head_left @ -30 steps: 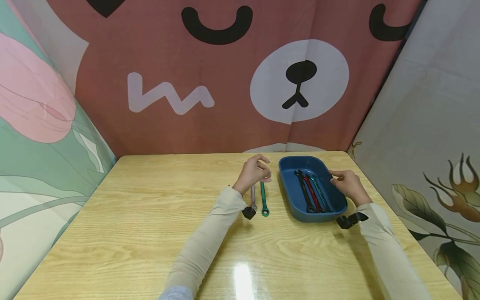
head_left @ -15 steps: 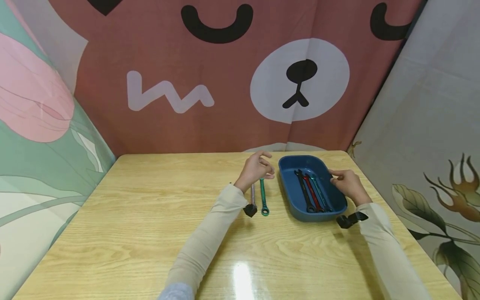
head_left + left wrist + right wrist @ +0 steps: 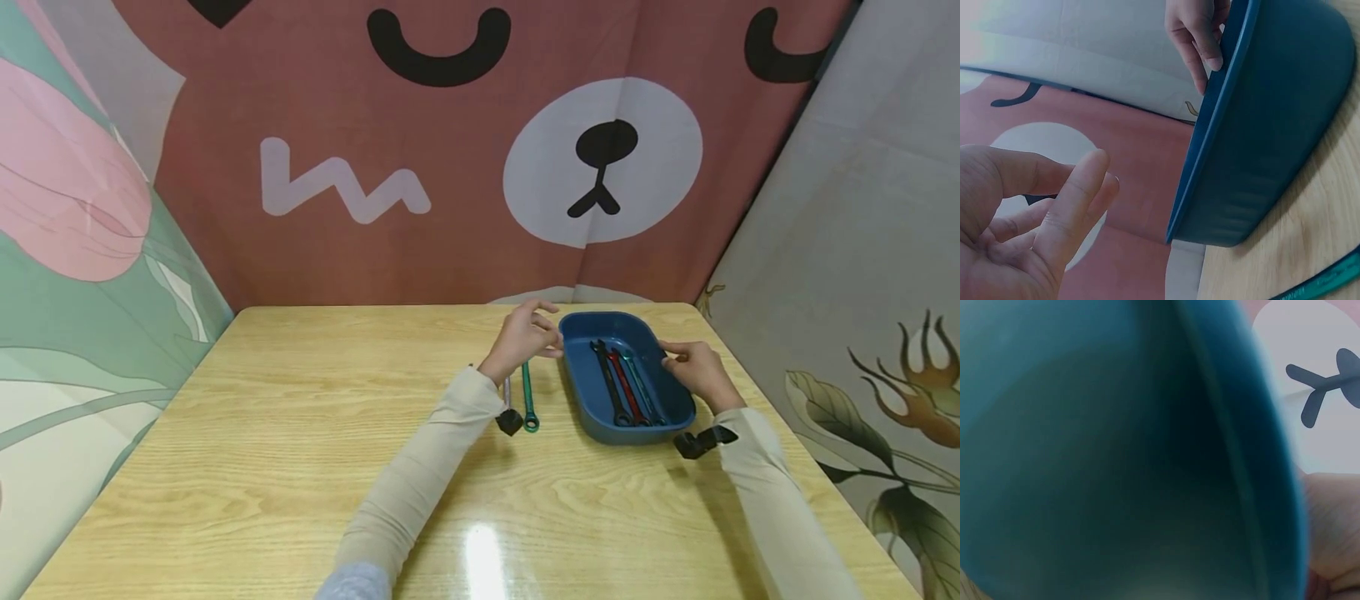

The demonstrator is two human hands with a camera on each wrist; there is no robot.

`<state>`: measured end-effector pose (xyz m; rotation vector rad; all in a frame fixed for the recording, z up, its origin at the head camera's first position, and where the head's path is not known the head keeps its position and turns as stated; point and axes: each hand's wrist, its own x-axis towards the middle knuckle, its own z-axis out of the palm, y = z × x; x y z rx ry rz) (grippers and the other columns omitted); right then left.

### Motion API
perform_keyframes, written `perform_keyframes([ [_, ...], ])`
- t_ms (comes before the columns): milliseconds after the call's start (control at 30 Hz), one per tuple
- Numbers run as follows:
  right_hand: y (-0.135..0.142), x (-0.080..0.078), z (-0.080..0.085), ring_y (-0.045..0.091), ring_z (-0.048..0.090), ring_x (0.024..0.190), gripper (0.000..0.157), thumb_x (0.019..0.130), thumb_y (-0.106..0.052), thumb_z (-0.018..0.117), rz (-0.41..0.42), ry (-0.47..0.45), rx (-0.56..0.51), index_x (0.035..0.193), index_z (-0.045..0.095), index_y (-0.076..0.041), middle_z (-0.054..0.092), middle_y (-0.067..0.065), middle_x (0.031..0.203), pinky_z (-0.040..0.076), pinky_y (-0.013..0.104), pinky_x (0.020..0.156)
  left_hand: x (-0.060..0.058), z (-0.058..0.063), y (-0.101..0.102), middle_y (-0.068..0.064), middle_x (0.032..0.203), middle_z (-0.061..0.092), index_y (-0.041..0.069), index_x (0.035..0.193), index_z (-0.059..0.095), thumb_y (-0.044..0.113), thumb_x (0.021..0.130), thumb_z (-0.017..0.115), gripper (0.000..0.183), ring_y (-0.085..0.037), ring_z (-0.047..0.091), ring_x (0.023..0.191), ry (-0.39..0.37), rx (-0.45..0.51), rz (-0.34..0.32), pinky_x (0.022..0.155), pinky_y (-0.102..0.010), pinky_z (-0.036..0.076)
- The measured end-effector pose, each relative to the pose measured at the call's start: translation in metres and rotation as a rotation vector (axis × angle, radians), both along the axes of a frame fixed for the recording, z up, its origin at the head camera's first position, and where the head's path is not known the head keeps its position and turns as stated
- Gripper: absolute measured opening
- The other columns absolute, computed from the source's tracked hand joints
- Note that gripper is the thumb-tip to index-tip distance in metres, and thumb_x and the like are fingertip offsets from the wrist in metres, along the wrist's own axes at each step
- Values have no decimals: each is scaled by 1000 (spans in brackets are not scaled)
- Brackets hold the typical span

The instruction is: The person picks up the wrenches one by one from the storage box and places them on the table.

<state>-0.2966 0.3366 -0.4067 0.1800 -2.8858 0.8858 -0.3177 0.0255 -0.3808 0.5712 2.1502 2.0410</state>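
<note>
My left hand (image 3: pixel 523 340) hovers near the left rim of a blue plastic basin (image 3: pixel 633 436), its fingers loosely bent and holding nothing. In the left wrist view a gap shows between those fingers and the basin wall (image 3: pixel 1272 125). On the opposite side, my right hand (image 3: pixel 696 371) pinches the basin's right rim. Inside the basin lie a black wrench (image 3: pixel 611 383), a red wrench (image 3: pixel 628 387) and a teal wrench (image 3: pixel 642 386), side by side. Below my left hand, a green ratchet wrench (image 3: pixel 528 400) and a pale purplish wrench (image 3: pixel 507 392) rest on the table, partly hidden.
The wooden table (image 3: pixel 262 433) reaches back to a curtain (image 3: pixel 450 267) printed with a bear face. Patterned cloth (image 3: pixel 855 250) hangs along the right side. Small black wrist devices (image 3: pixel 697 442) sit on both sleeves.
My left hand has shifted a little right and away from me, up to the basin's left rim. The right hand, basin and wrenches have stayed in place.
</note>
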Motion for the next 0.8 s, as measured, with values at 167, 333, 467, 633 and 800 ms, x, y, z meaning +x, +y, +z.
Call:
perform_keyframes([
  [167, 0, -1, 0, 40, 65, 86, 42, 96, -4, 58, 3, 7, -3, 136, 53, 10, 61, 38, 117, 51, 37, 60, 3, 4, 4, -24, 101, 67, 6, 130, 55, -8, 95, 61, 39, -28, 71, 82, 15, -4, -8, 72, -37, 64],
  [333, 0, -1, -1, 37, 66, 84, 42, 96, -3, 58, 4, 14, 7, 136, 53, 9, 63, 38, 113, 52, 36, 60, 4, 5, 8, -25, 101, 66, 5, 131, 54, -8, 94, 62, 40, -28, 72, 80, 7, 23, -36, 80, -49, 62],
  [467, -1, 0, -1, 41, 65, 87, 42, 96, -4, 58, 0, 8, 1, 136, 53, 10, 61, 38, 116, 53, 40, 61, 3, 5, 11, -20, 96, 67, 4, 134, 53, -9, 94, 61, 43, -27, 72, 78, 10, 28, -53, 80, -50, 62],
  [633, -1, 0, -1, 51, 64, 99, 42, 96, -4, 58, 1, 7, -2, 136, 53, 9, 59, 39, 120, 57, 51, 68, 3, 5, 16, -15, 92, 67, 4, 136, 51, -9, 94, 61, 45, -25, 72, 76, 27, 16, -61, 76, -43, 64],
  [800, -1, -1, -2, 46, 66, 92, 41, 96, -3, 58, 7, 27, 9, 135, 54, 10, 62, 38, 116, 57, 48, 66, 5, 6, 22, -18, 92, 68, 3, 134, 52, -10, 94, 60, 43, -25, 72, 76, 20, 19, -75, 75, -42, 64],
])
